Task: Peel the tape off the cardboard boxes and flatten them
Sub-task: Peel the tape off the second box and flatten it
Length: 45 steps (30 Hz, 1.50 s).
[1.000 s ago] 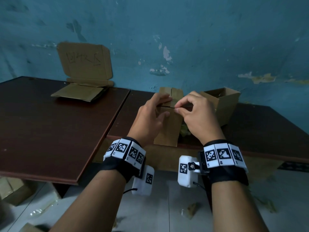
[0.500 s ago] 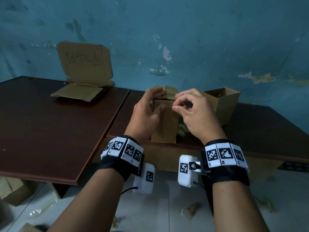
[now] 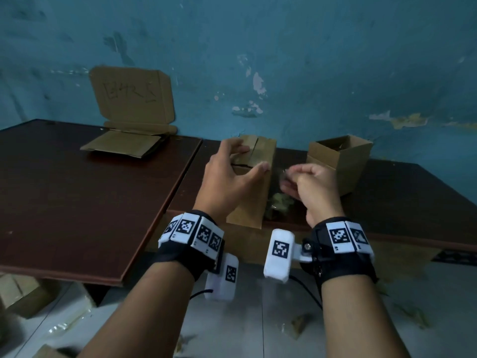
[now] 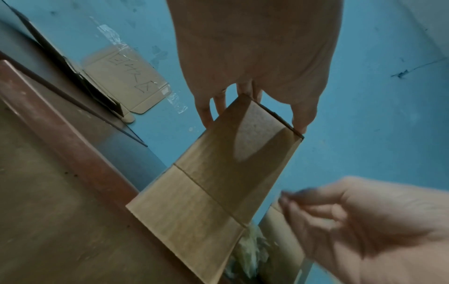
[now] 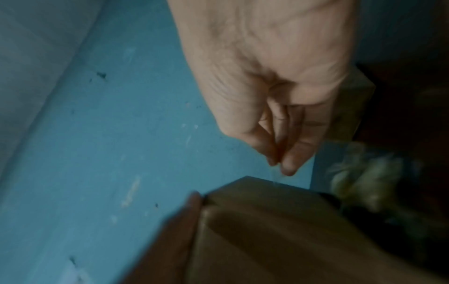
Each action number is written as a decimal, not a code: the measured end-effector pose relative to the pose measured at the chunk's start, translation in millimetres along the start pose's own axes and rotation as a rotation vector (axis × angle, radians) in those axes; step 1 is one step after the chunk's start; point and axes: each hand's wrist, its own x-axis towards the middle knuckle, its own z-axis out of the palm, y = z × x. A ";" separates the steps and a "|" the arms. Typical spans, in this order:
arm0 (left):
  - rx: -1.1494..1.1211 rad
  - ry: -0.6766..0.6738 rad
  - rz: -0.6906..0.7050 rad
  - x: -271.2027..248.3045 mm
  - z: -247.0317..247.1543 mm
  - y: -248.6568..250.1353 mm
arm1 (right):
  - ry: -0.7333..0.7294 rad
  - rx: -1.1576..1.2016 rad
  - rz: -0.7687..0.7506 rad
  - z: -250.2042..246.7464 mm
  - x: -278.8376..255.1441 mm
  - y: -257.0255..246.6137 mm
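Fingers (image 3: 238, 148) of the left hand (image 3: 227, 180) curl over the far top edge of the upright cardboard box (image 3: 251, 202) while the thumb presses its near face, so the box is held between them; it stands at the front edge of the dark brown table (image 3: 402, 202). Just right of that grip, the right hand (image 3: 309, 188) hovers clear of the box with thumb and fingertips (image 5: 287, 165) pinched narrowly together; the wrist view shows a faint thread-like strip under the tips, perhaps tape, but blur keeps me from telling for certain. Below and between the two hands a crumpled wad of peeled tape (image 3: 277, 206) lies against the box's right side. Farther right of the pinching fingers, an open cardboard box (image 3: 340, 164) stands close by on the same table. Well to the left of the left fingers, a flattened box (image 3: 124, 147) lies on a second, reddish tabletop (image 3: 77, 202), with a marked cardboard sheet (image 3: 131, 95) propped upright against the peeling blue wall (image 3: 284, 60) behind it. A seam separates the two tabletops just left of the gripping hand. Beneath the wrists, pale floor tiles (image 3: 284, 319) carry scraps, and another carton (image 3: 23, 295) sits low at far left.
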 end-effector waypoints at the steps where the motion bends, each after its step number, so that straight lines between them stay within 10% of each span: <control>1: 0.017 -0.003 -0.008 -0.9 0.9 2.2 | 0.027 -0.104 0.057 -1.9 4.0 7.3; 13: 0.138 0.143 -0.113 0.9 -8.4 7.4 | 0.177 -0.804 0.016 15.2 8.7 41.7; 24: 0.010 0.282 0.105 -1.6 -6.7 12.4 | -0.105 -0.967 -0.012 3.5 -10.9 -4.2; 31: 0.051 0.081 0.378 -8.3 1.9 17.2 | -0.097 -0.065 -0.056 26.3 -14.6 -31.3; 45: -0.120 0.031 0.170 -6.7 1.4 15.5 | -0.030 -0.023 -0.336 19.4 -18.9 -25.6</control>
